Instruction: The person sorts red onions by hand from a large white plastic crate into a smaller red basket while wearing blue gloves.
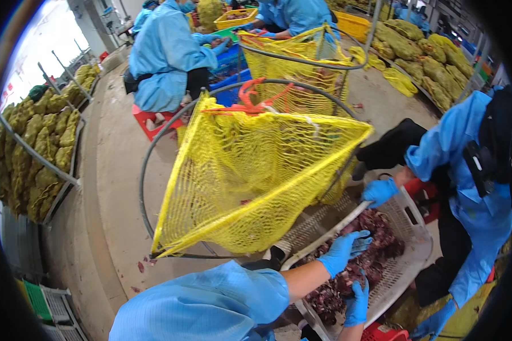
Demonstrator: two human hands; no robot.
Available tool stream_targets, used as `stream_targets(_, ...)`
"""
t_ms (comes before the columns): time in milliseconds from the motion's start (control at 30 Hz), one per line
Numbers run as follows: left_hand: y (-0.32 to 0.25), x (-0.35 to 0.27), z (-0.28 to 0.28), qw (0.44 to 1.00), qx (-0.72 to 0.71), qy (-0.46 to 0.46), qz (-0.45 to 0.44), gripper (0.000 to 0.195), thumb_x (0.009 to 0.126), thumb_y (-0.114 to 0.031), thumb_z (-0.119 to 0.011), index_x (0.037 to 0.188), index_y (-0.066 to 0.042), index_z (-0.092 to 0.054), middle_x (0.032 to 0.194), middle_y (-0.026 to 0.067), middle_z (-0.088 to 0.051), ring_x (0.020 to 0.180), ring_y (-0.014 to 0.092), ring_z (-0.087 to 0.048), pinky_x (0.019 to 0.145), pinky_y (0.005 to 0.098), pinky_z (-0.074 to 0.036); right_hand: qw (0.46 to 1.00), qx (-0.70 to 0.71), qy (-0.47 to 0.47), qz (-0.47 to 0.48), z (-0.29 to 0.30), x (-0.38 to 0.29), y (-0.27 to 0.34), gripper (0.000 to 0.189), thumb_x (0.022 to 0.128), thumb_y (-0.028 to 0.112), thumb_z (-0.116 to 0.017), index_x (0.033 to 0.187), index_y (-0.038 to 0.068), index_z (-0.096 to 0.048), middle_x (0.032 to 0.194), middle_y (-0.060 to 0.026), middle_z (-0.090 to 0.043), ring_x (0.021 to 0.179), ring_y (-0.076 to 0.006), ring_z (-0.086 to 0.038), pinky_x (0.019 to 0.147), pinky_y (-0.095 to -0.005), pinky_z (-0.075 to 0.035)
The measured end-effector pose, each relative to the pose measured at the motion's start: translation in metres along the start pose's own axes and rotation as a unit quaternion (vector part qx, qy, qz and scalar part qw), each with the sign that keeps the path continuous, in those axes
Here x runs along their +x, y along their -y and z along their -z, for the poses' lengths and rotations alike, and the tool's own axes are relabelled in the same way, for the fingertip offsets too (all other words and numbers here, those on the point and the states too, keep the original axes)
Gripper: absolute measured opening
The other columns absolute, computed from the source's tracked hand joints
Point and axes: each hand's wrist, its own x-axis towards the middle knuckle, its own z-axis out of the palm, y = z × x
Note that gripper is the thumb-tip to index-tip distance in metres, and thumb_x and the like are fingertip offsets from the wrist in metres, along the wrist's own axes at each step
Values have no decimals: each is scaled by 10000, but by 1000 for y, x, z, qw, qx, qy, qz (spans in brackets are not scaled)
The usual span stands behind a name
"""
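Observation:
A pale plastic crate point(409, 251) with slotted walls lies tilted before me. Dark red-purple produce pieces point(377, 232), like bulbs and loose skins, are heaped in it. My left hand point(344, 251), in a blue glove, reaches over the heap with fingers extended and nothing visible in them. Against the near side of the heap is my right hand point(356, 302), also gloved, its fingers raised beside the pieces; part of its palm side is hidden. A co-worker's gloved hand point(379, 192) grips the crate's far rim.
A yellow mesh bag point(256, 183) hangs wide from a metal hoop frame point(147, 170) beside the crate; another bag point(298, 72) stands behind. Co-workers point(170, 55) sit among crates. Filled sacks point(38, 140) are stacked left, more sacks point(426, 55) right. A red plastic crate point(382, 332) sits low.

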Motion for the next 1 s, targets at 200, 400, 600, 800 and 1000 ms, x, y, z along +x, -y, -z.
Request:
stream_targets(200,30,3,-8,983,172,50,-35,371,883,-373,-514,1167,-143,-578,1018,-32,-608,863,99,-532,797,283,-399,934,335,-94,83,46,-20,-16,519,818,435,-532,1245,149,-465,1228,-71,-501,1062,-268,-507,785,-425,-470)
stream_targets(400,53,-2,-8,891,443,90,42,496,803,-480,-587,1019,-34,-573,854,58,-611,668,157,-559,575,303,-474,880,458,-80,98,25,-32,25,502,837,357,-556,1245,83,-449,1207,-118,-488,1073,-256,-496,836,-425,-469)
stream_targets(600,65,-23,-30,927,260,97,251,542,790,-544,-590,1197,-191,-540,1164,16,-577,1063,164,-512,783,430,-430,951,222,-39,209,20,-35,23,536,913,365,-401,1318,15,-387,1330,-113,-404,1237,-215,-364,1048,-344,-262)
stream_targets(800,48,-37,-42,936,275,190,111,564,785,-404,-640,1260,-144,-480,1221,53,-522,1113,183,-484,908,410,-395,957,251,-46,140,30,-42,29,462,908,349,-454,1269,60,-462,1280,-80,-476,1135,-199,-455,943,-332,-362)
stream_targets(1000,67,-24,-30,912,330,231,-77,465,808,-150,-603,1246,-59,-480,1311,110,-460,1197,184,-436,1003,350,-361,933,358,38,-4,27,-31,13,490,885,443,-467,1246,112,-462,1245,-78,-495,1084,-242,-490,885,-422,-404)
